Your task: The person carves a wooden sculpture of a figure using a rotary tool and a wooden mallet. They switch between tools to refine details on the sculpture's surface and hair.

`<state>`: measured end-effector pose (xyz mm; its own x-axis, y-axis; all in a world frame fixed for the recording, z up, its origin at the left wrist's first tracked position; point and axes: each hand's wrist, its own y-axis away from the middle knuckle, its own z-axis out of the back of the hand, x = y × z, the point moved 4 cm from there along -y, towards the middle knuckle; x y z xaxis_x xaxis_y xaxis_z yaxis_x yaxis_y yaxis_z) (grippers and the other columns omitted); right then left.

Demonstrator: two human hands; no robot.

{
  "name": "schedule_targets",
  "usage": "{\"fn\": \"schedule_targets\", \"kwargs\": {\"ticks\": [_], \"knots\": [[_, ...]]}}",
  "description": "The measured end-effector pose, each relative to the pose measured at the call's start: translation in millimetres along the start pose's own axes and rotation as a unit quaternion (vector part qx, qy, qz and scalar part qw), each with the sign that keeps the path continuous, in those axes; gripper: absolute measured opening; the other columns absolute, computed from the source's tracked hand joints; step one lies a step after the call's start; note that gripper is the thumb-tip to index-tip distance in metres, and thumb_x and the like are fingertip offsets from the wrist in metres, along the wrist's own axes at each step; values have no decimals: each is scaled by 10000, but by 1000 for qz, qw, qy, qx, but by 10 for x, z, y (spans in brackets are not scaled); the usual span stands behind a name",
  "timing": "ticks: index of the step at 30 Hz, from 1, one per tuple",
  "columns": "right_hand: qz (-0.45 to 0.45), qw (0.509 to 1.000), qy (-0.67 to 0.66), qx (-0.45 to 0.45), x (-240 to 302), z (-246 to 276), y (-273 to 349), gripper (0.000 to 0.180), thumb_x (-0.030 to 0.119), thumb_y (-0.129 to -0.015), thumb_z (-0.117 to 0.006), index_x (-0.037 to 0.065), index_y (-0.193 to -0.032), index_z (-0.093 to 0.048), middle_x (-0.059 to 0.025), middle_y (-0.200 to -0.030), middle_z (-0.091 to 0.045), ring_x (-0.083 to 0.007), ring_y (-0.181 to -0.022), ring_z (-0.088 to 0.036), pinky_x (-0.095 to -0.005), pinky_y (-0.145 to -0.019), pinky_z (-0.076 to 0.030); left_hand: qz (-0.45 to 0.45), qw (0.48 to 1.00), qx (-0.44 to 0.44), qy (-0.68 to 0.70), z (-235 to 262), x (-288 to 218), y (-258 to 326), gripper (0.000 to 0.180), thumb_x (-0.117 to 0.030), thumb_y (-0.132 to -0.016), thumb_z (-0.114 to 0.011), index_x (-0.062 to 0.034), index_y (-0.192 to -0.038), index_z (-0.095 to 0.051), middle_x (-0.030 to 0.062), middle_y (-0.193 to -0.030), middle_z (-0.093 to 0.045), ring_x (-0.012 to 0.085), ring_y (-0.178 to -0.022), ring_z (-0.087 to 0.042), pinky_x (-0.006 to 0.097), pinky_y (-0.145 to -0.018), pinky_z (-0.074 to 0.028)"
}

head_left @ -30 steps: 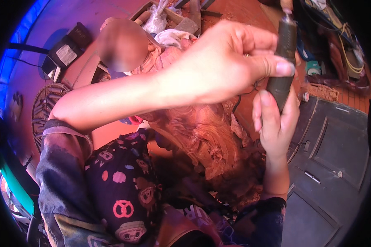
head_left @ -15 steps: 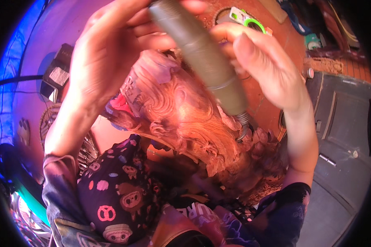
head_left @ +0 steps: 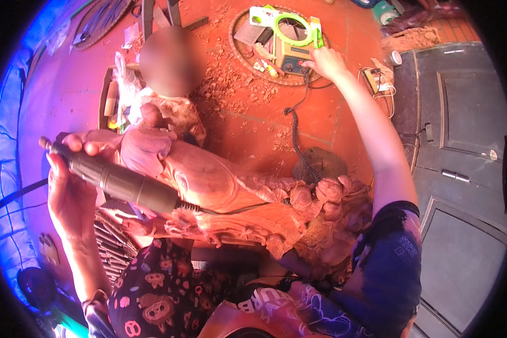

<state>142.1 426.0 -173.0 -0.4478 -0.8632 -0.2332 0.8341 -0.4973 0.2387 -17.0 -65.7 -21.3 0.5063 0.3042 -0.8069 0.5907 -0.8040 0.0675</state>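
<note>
My left hand [head_left: 76,183] grips a dark rotary carving handpiece [head_left: 124,183] across its front end, with its metal tip toward the far left. A cord runs from the handpiece's back end over a large carved wooden piece [head_left: 208,174], with flowing ridges and rounded flower-like shapes at its right end. The carving lies across in front of me. At the far right my right hand [head_left: 328,63] is stretched out to a yellowish control box [head_left: 293,63], thumb by its front knobs and fingers along its side. A coiled cable [head_left: 296,127] leads from the box toward the carving.
A round woven tray [head_left: 239,56] bears the box and a bright green ring-shaped thing [head_left: 293,29]. Wood shavings [head_left: 225,79] litter the red floor. A grey door-like panel [head_left: 462,152] lies right; another tray with tools [head_left: 98,22] is far left. A blurred patch hides part of the scene.
The handpiece has swung down and left, into my left hand. My right hand has left its side and reached out to the control box. The view takes in more floor.
</note>
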Motion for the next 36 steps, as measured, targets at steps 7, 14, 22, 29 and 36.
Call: {"fn": "schedule_targets", "kwargs": {"ticks": [7,14,22,29,36], "knots": [[26,998,-8,-61,-75,-376,-371,395,438,-779,-720,58,-884,-711,-155,-880,-705,-307,-842,-700,-441,-707,-555,52,999,-3,9,-35,-55,30,361,-370,-1004,-473,-51,-1170,-438,114,-1123,-542,284,-1120,-506,447,-995,-418],[27,999,5,-29,-141,-571,-487,360,448,-800,-682,109,-921,-669,-128,-910,-700,-301,-897,-686,-478,-742,-538,63,996,32,62,104,-106,-8,360,-321,-1010,-471,-24,-1207,-423,137,-1194,-502,293,-1178,-480,449,-1039,-407],[163,942,-293,-15,557,427,221,298,367,-856,-693,80,-929,-661,-48,-735,-646,-162,-696,-626,-350,-633,-492,66,994,39,78,-13,-50,-18,358,-313,-1014,-465,-25,-1225,-444,138,-1156,-505,294,-1095,-502,434,-977,-431],[259,861,-435,-58,874,1549,1461,132,183,-878,-673,69,-945,-663,-6,-773,-640,-80,-661,-611,-236,-581,-460,3,997,47,-66,-64,-228,38,303,-250,-1028,-445,-114,-1295,-481,99,-1159,-511,251,-1096,-513,471,-1034,-398],[170,891,-416,-61,966,1805,1542,113,117,-885,-662,44,-971,-663,1,-793,-653,-66,-713,-621,-221,-630,-488,-202,932,-257,-155,426,-780,-173,439,-263,-1035,-421,112,-1250,-495,268,-1281,-551,307,-1212,-549,400,-1051,-432]]}}
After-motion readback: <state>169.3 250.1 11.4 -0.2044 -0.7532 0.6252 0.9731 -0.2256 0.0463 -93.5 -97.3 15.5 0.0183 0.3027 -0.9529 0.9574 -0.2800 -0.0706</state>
